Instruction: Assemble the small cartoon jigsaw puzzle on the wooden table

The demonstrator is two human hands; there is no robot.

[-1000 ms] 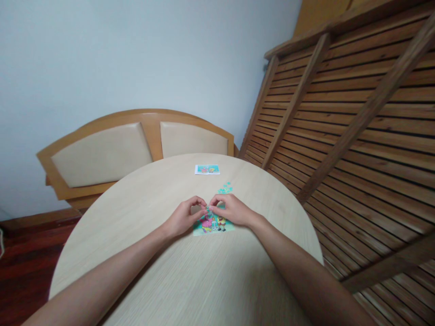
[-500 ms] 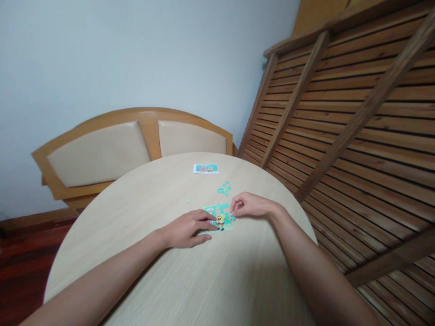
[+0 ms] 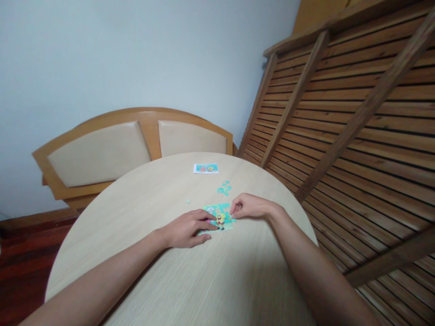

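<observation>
A jigsaw puzzle (image 3: 220, 218) with a yellow cartoon figure on a teal background lies on the round table. My left hand (image 3: 190, 228) rests on the puzzle's left part, fingers apart, and hides some of it. At the right edge of the puzzle, the thumb and forefinger of my right hand (image 3: 246, 206) are pinched together on a small puzzle piece (image 3: 232, 217), mostly hidden by the fingertips. Several loose teal puzzle pieces (image 3: 224, 188) lie just beyond the puzzle. One pale green piece (image 3: 188, 202) sits apart, to the left of them.
A printed picture card (image 3: 206, 169) lies near the far edge of the round wooden table (image 3: 136, 199). Behind the table stands a padded headboard (image 3: 102, 151) against the wall. A slatted wooden panel (image 3: 340, 113) leans along the right side.
My right hand has shifted very slightly at the puzzle's right edge, its fingertips still pinched. My left hand has stayed in place on the puzzle.
</observation>
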